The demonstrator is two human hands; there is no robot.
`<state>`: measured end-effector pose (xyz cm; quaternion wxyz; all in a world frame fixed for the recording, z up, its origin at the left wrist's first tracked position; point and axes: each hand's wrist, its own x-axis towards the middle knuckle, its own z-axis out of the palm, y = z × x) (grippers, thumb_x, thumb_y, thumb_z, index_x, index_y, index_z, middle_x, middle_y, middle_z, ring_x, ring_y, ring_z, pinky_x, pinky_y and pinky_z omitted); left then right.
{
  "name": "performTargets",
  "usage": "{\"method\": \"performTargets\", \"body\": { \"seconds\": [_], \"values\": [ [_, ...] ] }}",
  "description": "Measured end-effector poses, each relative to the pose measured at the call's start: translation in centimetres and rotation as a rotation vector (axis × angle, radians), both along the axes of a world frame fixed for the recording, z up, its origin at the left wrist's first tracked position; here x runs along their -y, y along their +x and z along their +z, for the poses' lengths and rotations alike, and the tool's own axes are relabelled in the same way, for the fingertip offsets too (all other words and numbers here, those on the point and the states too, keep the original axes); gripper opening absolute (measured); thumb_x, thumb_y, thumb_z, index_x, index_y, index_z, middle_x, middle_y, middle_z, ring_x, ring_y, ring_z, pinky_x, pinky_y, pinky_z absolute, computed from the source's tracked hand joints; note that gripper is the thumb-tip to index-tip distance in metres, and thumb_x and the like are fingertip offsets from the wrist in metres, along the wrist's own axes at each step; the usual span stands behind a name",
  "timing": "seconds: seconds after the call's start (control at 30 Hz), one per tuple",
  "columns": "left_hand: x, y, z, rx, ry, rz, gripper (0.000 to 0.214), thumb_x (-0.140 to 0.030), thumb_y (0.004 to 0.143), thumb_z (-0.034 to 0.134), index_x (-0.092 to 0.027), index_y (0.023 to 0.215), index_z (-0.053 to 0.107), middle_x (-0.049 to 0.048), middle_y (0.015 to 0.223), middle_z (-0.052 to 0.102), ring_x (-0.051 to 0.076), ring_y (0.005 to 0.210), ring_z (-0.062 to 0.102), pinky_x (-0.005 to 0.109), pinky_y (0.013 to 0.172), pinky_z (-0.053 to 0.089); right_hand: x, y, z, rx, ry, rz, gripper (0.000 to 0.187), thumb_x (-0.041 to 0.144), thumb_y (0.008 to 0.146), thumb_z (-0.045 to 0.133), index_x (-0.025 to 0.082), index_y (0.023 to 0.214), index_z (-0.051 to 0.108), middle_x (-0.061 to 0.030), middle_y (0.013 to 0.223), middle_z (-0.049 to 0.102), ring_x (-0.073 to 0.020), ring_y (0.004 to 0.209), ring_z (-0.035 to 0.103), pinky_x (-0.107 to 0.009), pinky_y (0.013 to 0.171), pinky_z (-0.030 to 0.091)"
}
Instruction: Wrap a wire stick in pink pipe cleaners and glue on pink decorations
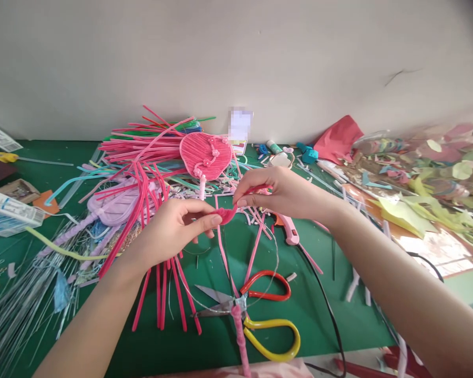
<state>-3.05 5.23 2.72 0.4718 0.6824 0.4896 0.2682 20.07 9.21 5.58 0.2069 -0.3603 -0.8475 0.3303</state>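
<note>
Above the scissors (pixel 252 310), left hand (pixel 173 228) and right hand (pixel 278 191) raised over the green table (pixel 319 315), both pinching one small pink coiled piece (pixel 226 214). Left thumb and fingertips closed on its lower left edge; right thumb and forefinger closed on its upper right end, remaining fingers curled. Piece held in the air, clear of the table, straight up from the scissor blades.

Scissors lying flat with blades apart, one handle red, the other yellow, a pink wrapped stem (pixel 240 336) crossing them. Beyond the scissors, behind the hands, a pink heart-shaped fan (pixel 205 155) standing against a heap of pink and green strips (pixel 150 142). Left of the scissors, a lilac fan (pixel 114 205) lying among loose pink strips. Right of the scissors, a black cable (pixel 327 304) trailing from a pink glue gun (pixel 289 231); farther right, yellow and pink paper scraps (pixel 421 205). Far left of the scissors, a white box (pixel 8 210).
</note>
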Motion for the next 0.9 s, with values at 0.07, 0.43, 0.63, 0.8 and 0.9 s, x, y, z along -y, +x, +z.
{"method": "performTargets", "body": {
  "seconds": [0.07,0.43,0.63,0.8,0.9],
  "values": [
    [0.2,0.0,0.4,0.038,-0.005,-0.015,0.023,-0.043,0.083,0.069,-0.021,0.076,0.074,-0.0002,0.064,0.069,0.013,0.056,0.059,0.020,0.049,0.044,0.1,0.2,0.2,-0.047,-0.127,0.022,0.012,0.028,0.088,0.063,0.020,0.088,0.073,0.0007,0.084,0.072,-0.0126,0.076,0.065,-0.025,0.067,0.050],
    [0.9,-0.5,1.9,0.150,0.045,-0.146,0.010,-0.032,0.078,0.075,-0.022,0.077,0.075,0.0000,0.072,0.068,0.014,0.067,0.060,0.022,0.060,0.049,2.7,0.0,1.2,-0.299,-0.453,0.052,0.004,0.020,0.083,0.066,0.017,0.082,0.069,0.0036,0.074,0.067,-0.0075,0.061,0.058,-0.020,0.055,0.047],
    [-0.1,-0.5,3.3,0.033,0.125,-0.265,0.007,-0.027,0.079,0.072,-0.020,0.077,0.076,-0.0008,0.070,0.068,0.012,0.064,0.058,0.021,0.057,0.046,1.9,-0.1,0.4,-0.399,-0.561,0.104,0.009,0.023,0.082,0.072,0.015,0.086,0.070,0.0026,0.071,0.066,-0.0072,0.061,0.056,-0.020,0.056,0.045],
    [-0.6,-0.7,3.3,0.035,0.129,-0.329,0.005,-0.025,0.079,0.074,-0.021,0.081,0.076,-0.0017,0.075,0.070,0.012,0.069,0.061,0.020,0.062,0.047,1.9,-0.5,-0.8,-0.508,-0.674,0.089,0.014,0.024,0.080,0.076,0.014,0.086,0.069,0.0025,0.073,0.063,-0.0053,0.060,0.052,-0.017,0.052,0.041],
    [-0.7,-0.8,3.1,0.058,0.111,-0.337,0.005,-0.025,0.079,0.075,-0.021,0.081,0.075,-0.0022,0.075,0.070,0.011,0.069,0.060,0.020,0.062,0.047,2.0,-0.7,-1.4,-0.557,-0.750,0.102,0.013,0.023,0.080,0.077,0.014,0.084,0.068,0.0033,0.069,0.061,-0.0046,0.056,0.049,-0.016,0.048,0.038]
  ]
}}
